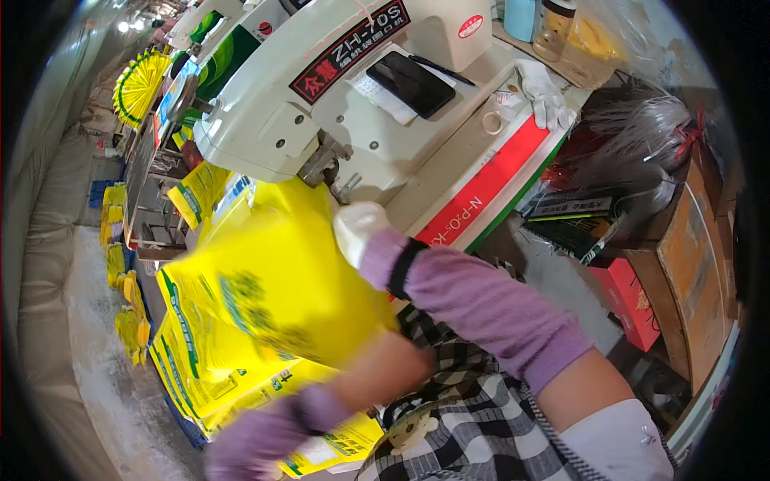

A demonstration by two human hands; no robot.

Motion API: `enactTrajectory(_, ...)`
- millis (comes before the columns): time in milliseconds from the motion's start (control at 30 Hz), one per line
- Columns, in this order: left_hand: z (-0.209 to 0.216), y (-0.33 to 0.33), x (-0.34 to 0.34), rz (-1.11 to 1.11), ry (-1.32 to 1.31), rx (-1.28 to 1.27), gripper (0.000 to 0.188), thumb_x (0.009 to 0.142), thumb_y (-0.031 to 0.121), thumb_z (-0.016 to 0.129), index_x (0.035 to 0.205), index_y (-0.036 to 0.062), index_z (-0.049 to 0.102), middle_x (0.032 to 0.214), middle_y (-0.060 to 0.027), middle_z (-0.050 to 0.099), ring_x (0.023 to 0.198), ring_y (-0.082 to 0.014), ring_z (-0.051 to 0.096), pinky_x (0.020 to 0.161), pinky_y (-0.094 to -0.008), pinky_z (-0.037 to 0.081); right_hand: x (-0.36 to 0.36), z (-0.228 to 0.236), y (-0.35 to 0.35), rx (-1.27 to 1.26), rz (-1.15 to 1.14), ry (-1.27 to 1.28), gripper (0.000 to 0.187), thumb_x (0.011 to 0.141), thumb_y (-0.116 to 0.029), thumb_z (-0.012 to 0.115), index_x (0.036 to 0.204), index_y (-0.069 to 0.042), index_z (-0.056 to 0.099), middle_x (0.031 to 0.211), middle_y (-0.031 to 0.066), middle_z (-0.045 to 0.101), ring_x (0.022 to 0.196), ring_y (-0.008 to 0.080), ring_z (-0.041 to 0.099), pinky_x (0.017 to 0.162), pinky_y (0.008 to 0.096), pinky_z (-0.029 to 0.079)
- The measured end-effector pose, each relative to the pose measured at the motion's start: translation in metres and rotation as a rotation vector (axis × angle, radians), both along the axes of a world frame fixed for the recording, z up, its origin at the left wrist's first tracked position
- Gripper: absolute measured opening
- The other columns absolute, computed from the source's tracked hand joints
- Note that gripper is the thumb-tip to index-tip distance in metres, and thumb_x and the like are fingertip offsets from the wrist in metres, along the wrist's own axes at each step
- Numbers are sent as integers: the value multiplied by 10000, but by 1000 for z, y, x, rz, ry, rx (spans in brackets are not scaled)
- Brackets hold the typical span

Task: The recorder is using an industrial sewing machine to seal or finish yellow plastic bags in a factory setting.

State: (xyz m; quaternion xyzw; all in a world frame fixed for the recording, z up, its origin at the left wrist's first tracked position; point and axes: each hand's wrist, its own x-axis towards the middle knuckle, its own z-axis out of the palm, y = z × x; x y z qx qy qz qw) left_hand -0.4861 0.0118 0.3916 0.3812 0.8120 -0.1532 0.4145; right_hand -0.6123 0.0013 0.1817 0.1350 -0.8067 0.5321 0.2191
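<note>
One large yellow bag (285, 264), seen from above, raised and smeared by motion, just below the head of a pale sewing machine (249, 120) and above a stack of yellow bags (228, 381). Saw the right hand (359, 231), covered in white below a purple sleeve (489, 301), at the bag's upper right edge, near the metal foot (325, 163); found the bag left of and below it. Saw the left hand (393, 362), bare and blurred, by the lower right corner, with most of the bag up and to its left. Could not judge either hand nearer, with both seemingly touching the bag. Guessed at a long axis sloping from the foot down toward the left hand. Could not make out the fingers, hidden or blurred, nor tell a grip from a loose touch.

Found only smudged green print on the raised bag, and green bands with pale lettering on the stack. Saw sharper writing on the machine: white characters on a black-and-red plate (349, 46), a round red sticker (471, 27), and white lettering along a red strip (501, 176).
</note>
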Motion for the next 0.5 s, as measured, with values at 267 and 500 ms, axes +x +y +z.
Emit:
enactTrajectory(267, 101, -187, -98, 420, 646, 437, 779, 611, -11, 680, 1354, 69, 458, 1346, -181, 496, 1294, -386, 408, 1109, -427, 294, 20, 57, 30, 411, 29, -231, 414, 883, -177, 488, 1262, -10, 510, 575, 149, 568, 533, 293, 588, 532, 392, 461)
enactTrajectory(500, 65, -398, -69, 592, 1299, 170, 250, 712, 116, 713, 940, 23, 671, 914, -173, 664, 865, -357, 622, 781, -399, 497, 55, 84, 99, 131, 215, 171, 472, 859, -383, 591, 1066, 38, 648, 1059, 165, 652, 1028, 339, 588, 979, 455, 386)
